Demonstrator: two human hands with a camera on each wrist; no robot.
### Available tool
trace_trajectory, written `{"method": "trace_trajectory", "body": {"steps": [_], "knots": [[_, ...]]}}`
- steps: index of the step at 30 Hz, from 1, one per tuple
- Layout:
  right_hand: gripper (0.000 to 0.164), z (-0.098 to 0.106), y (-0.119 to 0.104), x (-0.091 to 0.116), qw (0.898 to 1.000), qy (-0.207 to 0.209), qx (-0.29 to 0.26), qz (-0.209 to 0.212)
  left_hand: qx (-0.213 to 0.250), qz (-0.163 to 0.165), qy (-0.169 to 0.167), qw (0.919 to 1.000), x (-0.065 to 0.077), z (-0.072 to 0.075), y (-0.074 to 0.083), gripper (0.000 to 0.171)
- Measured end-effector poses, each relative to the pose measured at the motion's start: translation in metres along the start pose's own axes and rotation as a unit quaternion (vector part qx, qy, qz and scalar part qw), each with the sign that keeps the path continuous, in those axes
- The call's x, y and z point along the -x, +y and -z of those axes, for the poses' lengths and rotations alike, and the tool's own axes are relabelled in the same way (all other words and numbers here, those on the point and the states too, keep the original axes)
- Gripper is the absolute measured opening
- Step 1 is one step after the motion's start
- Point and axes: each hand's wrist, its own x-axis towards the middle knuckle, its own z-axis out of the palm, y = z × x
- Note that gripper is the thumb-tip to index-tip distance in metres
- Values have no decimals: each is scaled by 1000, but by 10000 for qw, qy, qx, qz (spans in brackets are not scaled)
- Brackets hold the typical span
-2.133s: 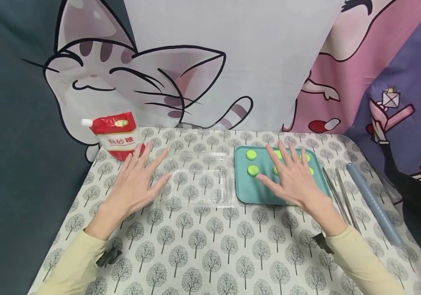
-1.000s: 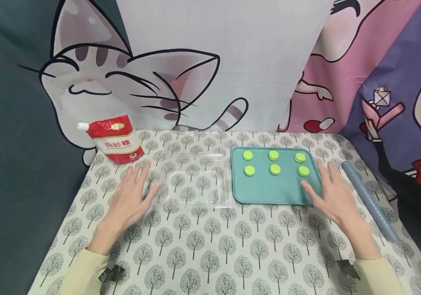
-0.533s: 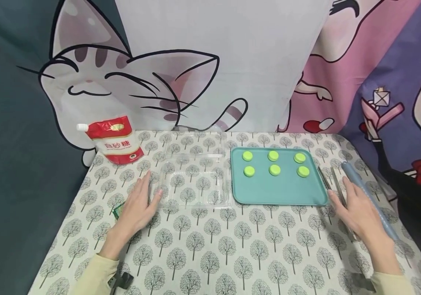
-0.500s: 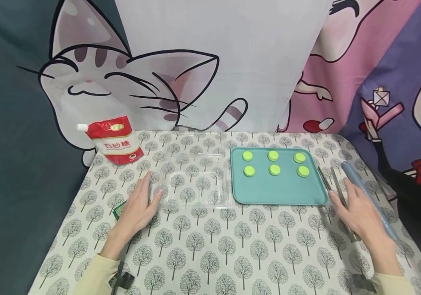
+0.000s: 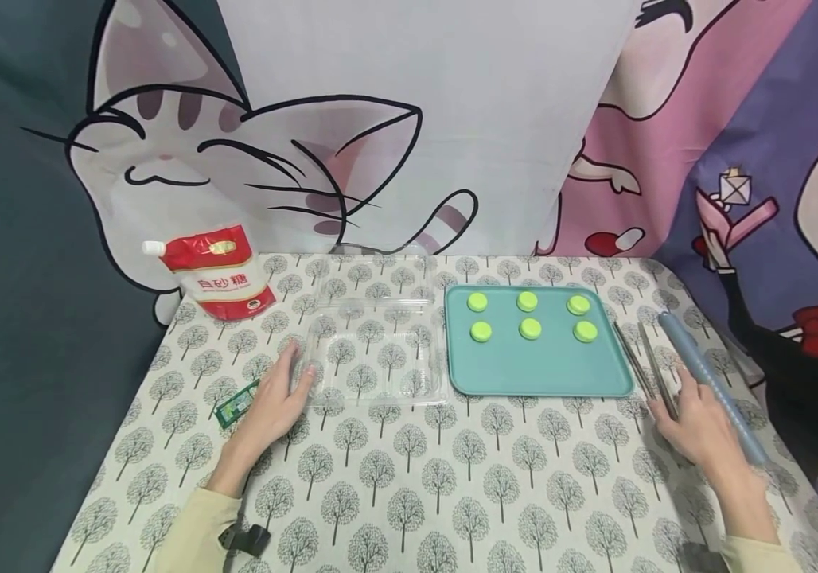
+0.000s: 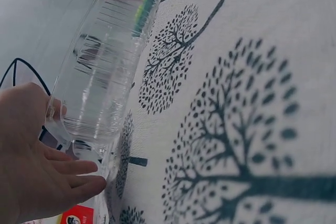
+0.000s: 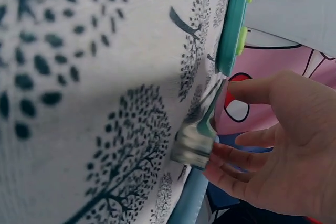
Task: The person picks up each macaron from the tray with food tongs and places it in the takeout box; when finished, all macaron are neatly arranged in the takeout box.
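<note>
In the head view my left hand point(image 5: 276, 406) is at the left edge of a clear plastic box point(image 5: 373, 366), its lid raised behind. The left wrist view shows the thumb touching the box's near corner point(image 6: 100, 114), with the other fingers fairly straight beside the rim. Metal tongs point(image 5: 658, 370) lie right of the tray, their arms pointing away. My right hand point(image 5: 699, 426) pinches them between thumb and fingers, near their bent metal end point(image 7: 194, 145) in the right wrist view.
A teal tray point(image 5: 538, 374) bears several bright green round pieces point(image 5: 530, 328). Beyond the tongs lies a blue-grey rod point(image 5: 713, 386). A red and white sugar pouch point(image 5: 219, 274) stands back left. One small green packet point(image 5: 237, 403) lies beside my left wrist.
The right hand has moved from over the tray rightward to the tongs and taken hold of them. My left hand has come down and right to the box's edge, uncovering the green packet.
</note>
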Motion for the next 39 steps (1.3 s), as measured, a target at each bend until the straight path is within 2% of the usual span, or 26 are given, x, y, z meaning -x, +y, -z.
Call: {"method": "trace_trajectory", "body": {"steps": [9, 16, 21, 34, 39], "knots": [[71, -8, 4, -4, 9998, -102, 84, -115, 425, -51, -57, 9991, -3, -5, -1, 64], [62, -10, 6, -4, 9998, -17, 25, -182, 766, -79, -35, 9970, -5, -11, -3, 62], [59, -11, 7, -4, 9999, 37, 35, -143, 786, -111, -29, 9968, -4, -13, -3, 61], [61, -5, 8, 0, 9991, -64, -137, -387, 705, -99, -138, 9974, -4, -15, 0, 61], [56, -4, 6, 0, 9988, 250, -213, -364, 674, -138, -104, 9976, -3, -14, 0, 60]]}}
